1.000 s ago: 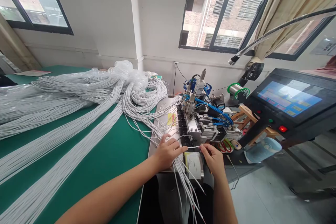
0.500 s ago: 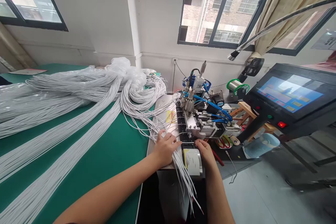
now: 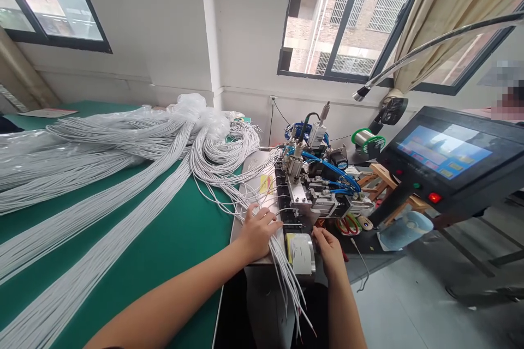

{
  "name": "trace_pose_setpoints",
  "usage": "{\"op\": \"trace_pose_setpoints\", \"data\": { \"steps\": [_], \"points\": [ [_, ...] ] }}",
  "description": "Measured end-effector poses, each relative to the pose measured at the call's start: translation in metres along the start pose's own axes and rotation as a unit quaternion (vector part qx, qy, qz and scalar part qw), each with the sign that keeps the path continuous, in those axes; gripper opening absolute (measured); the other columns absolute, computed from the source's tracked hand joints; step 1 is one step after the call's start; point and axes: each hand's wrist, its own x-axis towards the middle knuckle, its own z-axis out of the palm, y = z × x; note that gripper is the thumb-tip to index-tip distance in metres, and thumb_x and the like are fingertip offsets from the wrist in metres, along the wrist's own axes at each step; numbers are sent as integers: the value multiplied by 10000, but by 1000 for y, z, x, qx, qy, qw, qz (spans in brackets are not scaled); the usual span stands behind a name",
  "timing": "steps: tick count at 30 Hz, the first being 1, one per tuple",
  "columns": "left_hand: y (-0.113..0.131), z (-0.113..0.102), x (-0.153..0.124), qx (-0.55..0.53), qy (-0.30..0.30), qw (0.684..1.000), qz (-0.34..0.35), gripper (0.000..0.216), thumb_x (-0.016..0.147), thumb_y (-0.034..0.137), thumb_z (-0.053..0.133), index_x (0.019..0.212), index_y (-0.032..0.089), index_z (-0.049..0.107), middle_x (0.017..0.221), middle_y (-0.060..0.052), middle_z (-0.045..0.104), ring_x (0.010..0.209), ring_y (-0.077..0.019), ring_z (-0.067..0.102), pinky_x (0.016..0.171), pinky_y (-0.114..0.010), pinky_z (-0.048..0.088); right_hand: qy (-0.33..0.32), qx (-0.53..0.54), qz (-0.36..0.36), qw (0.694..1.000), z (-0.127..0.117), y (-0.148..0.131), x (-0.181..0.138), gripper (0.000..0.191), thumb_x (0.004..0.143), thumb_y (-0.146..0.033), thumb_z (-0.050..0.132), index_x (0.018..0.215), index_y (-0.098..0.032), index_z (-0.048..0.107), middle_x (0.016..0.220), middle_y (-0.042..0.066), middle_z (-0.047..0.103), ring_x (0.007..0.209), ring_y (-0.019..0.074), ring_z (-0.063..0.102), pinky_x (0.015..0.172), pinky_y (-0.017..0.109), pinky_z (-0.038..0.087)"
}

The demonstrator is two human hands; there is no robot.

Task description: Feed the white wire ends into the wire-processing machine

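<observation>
My left hand (image 3: pixel 257 230) rests with curled fingers on a bunch of thin white wires (image 3: pixel 286 275) that droop over the front edge of a metal plate (image 3: pixel 256 172). My right hand (image 3: pixel 328 248) sits just right of a small white-and-yellow block (image 3: pixel 301 252), fingers pinched together near the front of a small machine (image 3: pixel 315 188) with blue hoses. What the right fingers hold is too small to make out.
Big bundles of white wire (image 3: pixel 106 174) lie across the green table (image 3: pixel 180 234) to the left. A touchscreen console (image 3: pixel 446 155) stands at the right, with a solder spool (image 3: pixel 365 139), scissors (image 3: pixel 350 225) and a lamp arm (image 3: pixel 409 54) near it.
My right hand has drawn back slightly from the machine's front, toward me. The short wire stretched between both hands a second ago is no longer seen. My left hand stays on the wires.
</observation>
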Motion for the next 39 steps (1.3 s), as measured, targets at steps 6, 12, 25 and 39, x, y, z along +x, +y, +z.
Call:
{"op": "trace_pose_setpoints", "data": {
  "steps": [6, 12, 25, 39],
  "points": [
    [2, -1, 0, 24, 6, 999, -45, 329, 844, 214, 559, 1169, 230, 608, 1172, -92, 645, 1111, -280, 528, 1025, -533, 215, -39, -61, -41, 997, -10, -28, -22, 383, 827, -529, 606, 667, -181, 598, 598, -27, 482, 572, 131, 435, 539, 234, 348],
    [2, -9, 3, -12, 34, 999, -10, 387, 923, 177, 488, 1288, 300, 529, 1143, -31, 658, 1015, -183, 599, 1020, -449, 232, -139, -135, -93, 977, -4, -55, -50, 326, 900, -455, 539, 750, -180, 626, 642, 2, 540, 606, 151, 493, 563, 240, 393],
    [-3, -15, 1, -27, 54, 994, 89, 315, 926, 138, 452, 1185, 238, 602, 991, -1, 699, 872, -117, 638, 915, -325, 372, -216, -128, -231, 940, 13, -66, -69, 203, 906, -289, 566, 986, -258, 751, 892, 65, 682, 813, 198, 641, 717, 274, 513],
    [-1, -16, 3, -17, 49, 984, 170, 173, 946, 297, 503, 1044, 261, 641, 602, 80, 583, 538, -65, 515, 861, -305, 388, 161, 26, -68, 984, -2, -23, -45, 351, 744, -490, 718, 893, -174, 747, 842, 78, 736, 706, 214, 651, 580, 287, 504]
  ]
}}
